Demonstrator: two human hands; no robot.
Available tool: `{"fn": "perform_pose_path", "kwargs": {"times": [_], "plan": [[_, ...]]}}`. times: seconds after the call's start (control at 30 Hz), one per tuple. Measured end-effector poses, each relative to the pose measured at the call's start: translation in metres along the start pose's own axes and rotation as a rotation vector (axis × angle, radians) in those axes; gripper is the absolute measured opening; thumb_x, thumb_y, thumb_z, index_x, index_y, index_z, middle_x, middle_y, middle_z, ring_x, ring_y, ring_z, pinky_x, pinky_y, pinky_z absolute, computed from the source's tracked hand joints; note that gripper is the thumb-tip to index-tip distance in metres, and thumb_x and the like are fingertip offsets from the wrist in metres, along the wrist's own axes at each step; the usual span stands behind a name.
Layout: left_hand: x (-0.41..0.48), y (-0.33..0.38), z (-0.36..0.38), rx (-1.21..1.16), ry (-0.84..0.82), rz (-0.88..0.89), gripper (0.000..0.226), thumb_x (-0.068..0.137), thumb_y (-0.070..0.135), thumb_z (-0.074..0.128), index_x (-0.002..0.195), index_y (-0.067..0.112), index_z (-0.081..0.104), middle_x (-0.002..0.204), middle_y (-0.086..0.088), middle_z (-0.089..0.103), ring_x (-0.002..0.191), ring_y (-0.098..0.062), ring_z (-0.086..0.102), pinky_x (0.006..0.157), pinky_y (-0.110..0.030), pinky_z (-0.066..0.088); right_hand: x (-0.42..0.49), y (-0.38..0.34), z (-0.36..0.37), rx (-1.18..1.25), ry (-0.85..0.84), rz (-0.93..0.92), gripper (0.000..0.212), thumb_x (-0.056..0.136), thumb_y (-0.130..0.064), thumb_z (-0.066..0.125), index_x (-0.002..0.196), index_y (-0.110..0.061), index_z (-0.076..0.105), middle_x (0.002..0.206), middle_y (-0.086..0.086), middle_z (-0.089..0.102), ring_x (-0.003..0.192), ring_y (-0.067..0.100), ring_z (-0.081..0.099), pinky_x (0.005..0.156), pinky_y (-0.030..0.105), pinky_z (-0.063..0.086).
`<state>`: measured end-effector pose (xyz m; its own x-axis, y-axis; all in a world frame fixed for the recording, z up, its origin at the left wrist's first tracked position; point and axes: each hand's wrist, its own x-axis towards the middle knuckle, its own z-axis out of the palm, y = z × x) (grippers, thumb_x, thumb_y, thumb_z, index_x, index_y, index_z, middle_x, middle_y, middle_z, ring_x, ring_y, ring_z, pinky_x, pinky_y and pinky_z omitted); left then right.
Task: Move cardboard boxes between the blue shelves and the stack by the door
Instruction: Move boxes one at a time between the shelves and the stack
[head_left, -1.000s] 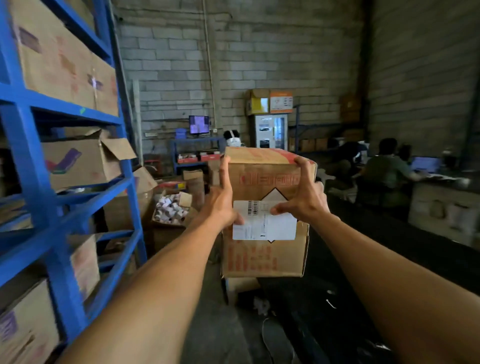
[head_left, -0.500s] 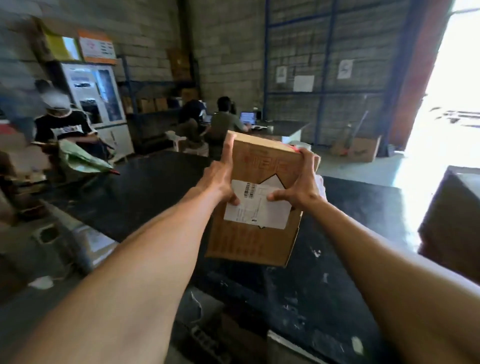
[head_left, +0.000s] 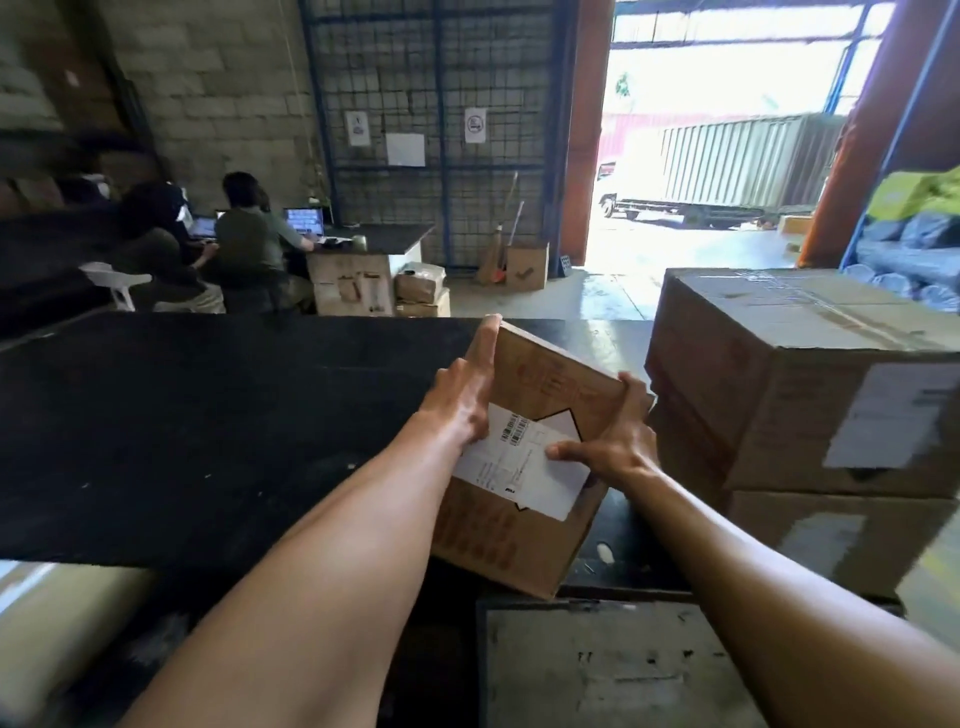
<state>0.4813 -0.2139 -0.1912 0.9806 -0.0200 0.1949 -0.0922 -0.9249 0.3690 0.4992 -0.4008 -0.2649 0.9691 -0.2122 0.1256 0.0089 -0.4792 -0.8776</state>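
I carry a small cardboard box (head_left: 545, 384) with a white barcode label and a diamond mark on its near face, tilted to the right over the black table's near edge. My left hand (head_left: 460, 395) grips its left edge, index finger stretched up along the corner. My right hand (head_left: 618, 441) grips its right edge, thumb pressed on the label. Just right of it stands the stack of large cardboard boxes (head_left: 800, 384), one on another, with the bright open doorway (head_left: 701, 156) behind. The box's far side is hidden.
A long black table (head_left: 208, 415) spans the left and middle. Two seated people (head_left: 249, 244) work at laptops at a desk behind it. More boxes (head_left: 525, 266) and a broom stand near the door. A blue rack with wrapped bags (head_left: 909, 244) is far right.
My view has swung right from the blue shelves past the desk to the doorway. The box stays held in both hands and now tilts beside the stack of large boxes.
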Motion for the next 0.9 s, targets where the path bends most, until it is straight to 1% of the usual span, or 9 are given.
{"fn": "perform_pose_path", "kwargs": {"times": [0.1,0.2,0.27,0.47,0.53,0.6,0.7,0.77,0.9], "plan": [[0.005,-0.005,0.003,-0.044,-0.017,-0.096,0.12,0.074,0.003,0.079,0.15,0.029,-0.009,0.126,-0.019,0.056,0.118,-0.04,0.053,0.095,-0.048,0.044,0.001,-0.006,0.001,-0.11,0.013,0.016,0.117,0.047,-0.038,0.097,0.133,-0.039,0.018,0.129,0.013,0.035,0.117,0.036,0.044,0.088,0.051,0.053],[0.009,-0.01,0.004,-0.051,0.021,-0.13,0.073,0.078,0.008,0.078,0.136,0.013,0.034,0.124,-0.016,0.057,0.118,-0.036,0.054,0.09,-0.04,0.047,0.009,-0.027,-0.005,-0.513,0.015,-0.024,0.112,0.05,-0.052,0.093,0.132,-0.033,0.018,0.138,0.015,0.013,0.134,0.046,0.017,0.106,0.068,0.025],[0.012,-0.011,0.005,-0.06,0.027,-0.102,0.061,0.077,0.01,0.078,0.129,0.014,0.045,0.119,-0.013,0.06,0.113,-0.034,0.057,0.085,-0.037,0.049,0.016,-0.043,-0.007,-0.726,-0.014,-0.195,0.114,0.055,-0.053,0.089,0.139,-0.036,0.014,0.144,0.016,0.008,0.139,0.046,0.006,0.108,0.074,0.01],[0.024,-0.017,0.018,-0.211,0.013,-0.027,0.058,0.071,0.012,0.082,0.122,0.027,0.06,0.11,0.0,0.069,0.102,-0.022,0.066,0.084,-0.037,0.056,0.042,-0.095,-0.002,-0.651,-0.29,-0.499,0.118,0.067,-0.027,0.085,0.143,-0.06,0.0,0.134,0.016,0.045,0.121,0.038,0.048,0.096,0.057,0.047],[0.027,-0.024,0.029,-0.306,0.027,-0.051,0.049,0.068,0.019,0.086,0.113,0.026,0.066,0.107,0.003,0.07,0.1,-0.018,0.067,0.083,-0.034,0.057,0.055,-0.095,-0.001,-0.721,-0.334,-0.471,0.115,0.058,-0.025,0.088,0.134,-0.064,0.011,0.128,0.008,0.049,0.115,0.031,0.051,0.09,0.05,0.051],[0.031,-0.035,0.041,-0.327,0.062,-0.129,0.064,0.065,0.032,0.088,0.122,0.023,0.061,0.118,-0.002,0.067,0.109,-0.022,0.063,0.09,-0.036,0.053,0.066,-0.085,-0.005,-0.749,-0.35,-0.436,0.086,0.056,-0.031,0.085,0.119,-0.054,0.031,0.118,0.003,0.051,0.107,0.028,0.053,0.084,0.049,0.054],[0.036,-0.058,0.063,-0.201,-0.086,-0.463,0.116,0.057,0.056,0.087,0.149,0.03,0.022,0.147,-0.017,0.036,0.134,-0.039,0.036,0.105,-0.056,0.034,0.061,-0.067,-0.018,-0.704,-0.333,-0.425,0.059,0.063,-0.032,0.077,0.109,-0.041,0.04,0.108,0.002,0.056,0.095,0.024,0.056,0.08,0.047,0.056],[0.038,-0.069,0.079,-0.209,-0.204,-0.554,0.127,0.055,0.063,0.083,0.152,0.033,0.007,0.154,-0.018,0.024,0.139,-0.042,0.026,0.109,-0.059,0.028,0.058,-0.048,-0.025,-0.66,-0.329,-0.377,0.056,0.064,-0.033,0.073,0.11,-0.037,0.041,0.108,0.004,0.056,0.093,0.026,0.056,0.081,0.047,0.055],[0.05,-0.064,0.096,-0.169,-0.233,-0.457,0.109,0.055,0.065,0.082,0.148,0.034,0.034,0.143,-0.01,0.045,0.129,-0.033,0.043,0.102,-0.043,0.043,0.064,-0.012,-0.038,-0.552,-0.271,-0.205,0.05,0.069,-0.03,0.072,0.111,-0.038,0.045,0.111,0.007,0.059,0.092,0.029,0.059,0.086,0.047,0.054]]}}
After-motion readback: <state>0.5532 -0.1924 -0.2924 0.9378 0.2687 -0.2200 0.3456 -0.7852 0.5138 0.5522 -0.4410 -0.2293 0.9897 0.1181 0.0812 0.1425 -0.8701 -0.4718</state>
